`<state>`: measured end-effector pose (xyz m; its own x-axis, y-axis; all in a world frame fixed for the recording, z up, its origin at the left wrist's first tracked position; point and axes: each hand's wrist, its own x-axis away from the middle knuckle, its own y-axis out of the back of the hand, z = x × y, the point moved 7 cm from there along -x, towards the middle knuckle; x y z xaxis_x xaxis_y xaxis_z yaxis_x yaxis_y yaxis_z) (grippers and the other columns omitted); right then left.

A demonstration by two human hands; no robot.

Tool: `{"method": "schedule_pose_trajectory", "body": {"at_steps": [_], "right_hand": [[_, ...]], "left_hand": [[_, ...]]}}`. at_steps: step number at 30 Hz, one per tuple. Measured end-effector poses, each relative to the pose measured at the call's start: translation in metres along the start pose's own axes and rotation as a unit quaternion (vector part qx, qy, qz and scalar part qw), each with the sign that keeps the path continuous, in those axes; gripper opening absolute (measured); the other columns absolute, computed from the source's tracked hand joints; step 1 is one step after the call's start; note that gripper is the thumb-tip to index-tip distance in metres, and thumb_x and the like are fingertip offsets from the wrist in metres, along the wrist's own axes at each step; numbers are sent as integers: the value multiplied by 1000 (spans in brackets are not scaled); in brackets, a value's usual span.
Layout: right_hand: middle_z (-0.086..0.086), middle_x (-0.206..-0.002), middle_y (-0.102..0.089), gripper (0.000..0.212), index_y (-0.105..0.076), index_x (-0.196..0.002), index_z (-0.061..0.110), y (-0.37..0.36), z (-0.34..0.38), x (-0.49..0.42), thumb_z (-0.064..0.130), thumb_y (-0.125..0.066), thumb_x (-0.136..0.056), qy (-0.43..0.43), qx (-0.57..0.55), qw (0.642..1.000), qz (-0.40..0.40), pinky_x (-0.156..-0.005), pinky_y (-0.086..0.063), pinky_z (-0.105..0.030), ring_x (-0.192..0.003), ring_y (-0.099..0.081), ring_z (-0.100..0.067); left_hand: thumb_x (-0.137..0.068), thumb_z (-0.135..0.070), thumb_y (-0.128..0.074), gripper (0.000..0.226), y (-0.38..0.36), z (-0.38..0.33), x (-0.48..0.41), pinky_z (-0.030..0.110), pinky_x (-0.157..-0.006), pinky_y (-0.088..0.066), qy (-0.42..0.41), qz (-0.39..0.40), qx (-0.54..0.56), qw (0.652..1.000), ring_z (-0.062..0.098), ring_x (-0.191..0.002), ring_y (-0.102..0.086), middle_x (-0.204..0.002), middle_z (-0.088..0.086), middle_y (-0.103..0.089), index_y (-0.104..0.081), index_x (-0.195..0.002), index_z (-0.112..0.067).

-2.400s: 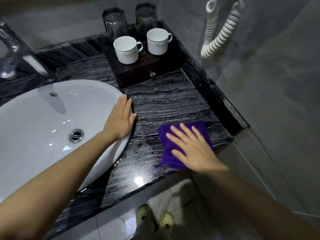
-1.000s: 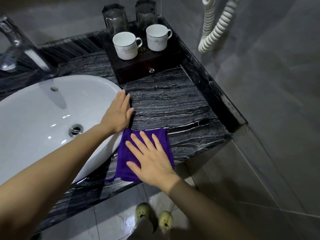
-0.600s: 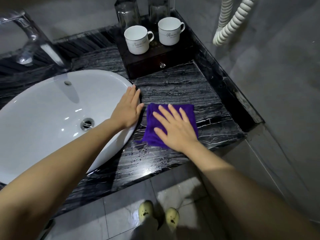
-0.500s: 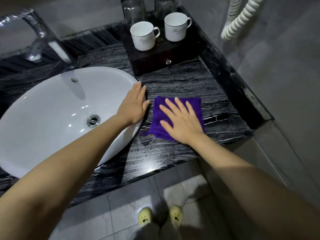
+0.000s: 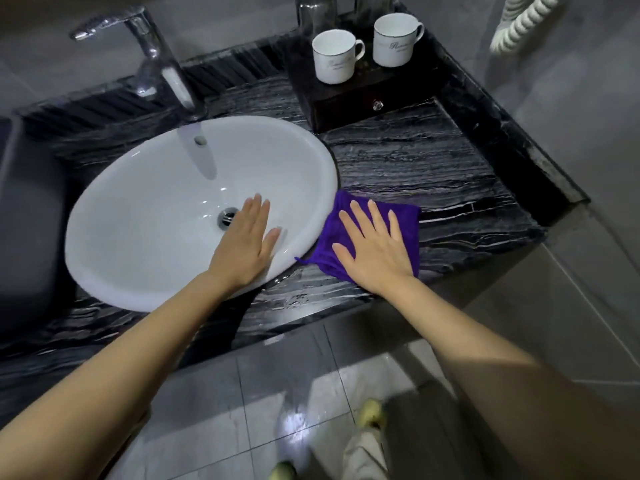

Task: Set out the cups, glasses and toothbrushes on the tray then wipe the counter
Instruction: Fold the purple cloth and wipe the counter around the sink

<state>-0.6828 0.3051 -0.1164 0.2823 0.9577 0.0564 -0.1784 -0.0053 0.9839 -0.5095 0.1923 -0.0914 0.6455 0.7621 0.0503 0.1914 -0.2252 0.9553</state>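
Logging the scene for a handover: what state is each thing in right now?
Left hand: open, flat on the basin rim.
Right hand: open, pressed flat on the cloth.
Purple cloth: spread on the counter beside the basin.
Two cups: upright on the tray.
Tap: not running.
Tray drawer: shut.

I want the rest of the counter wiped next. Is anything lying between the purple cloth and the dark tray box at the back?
Nothing visible does. The right hand presses flat on the purple cloth, and the black marble counter lies bare up to the dark wooden tray box bearing two white cups.
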Motion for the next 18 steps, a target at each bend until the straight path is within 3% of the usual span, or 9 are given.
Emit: {"method": "schedule_pose_trajectory", "body": {"at_steps": [18], "right_hand": [[-9, -161, -11, 69, -17, -150, 10, -18, 114, 74, 50, -28, -95, -119, 1, 992, -40, -120, 0, -49, -148, -3, -28]], "left_hand": [[-98, -35, -27, 57, 46, 160, 113, 39, -119, -5, 34, 26, -84, 996, 26, -146, -6, -156, 14, -14, -17, -146, -5]]}}
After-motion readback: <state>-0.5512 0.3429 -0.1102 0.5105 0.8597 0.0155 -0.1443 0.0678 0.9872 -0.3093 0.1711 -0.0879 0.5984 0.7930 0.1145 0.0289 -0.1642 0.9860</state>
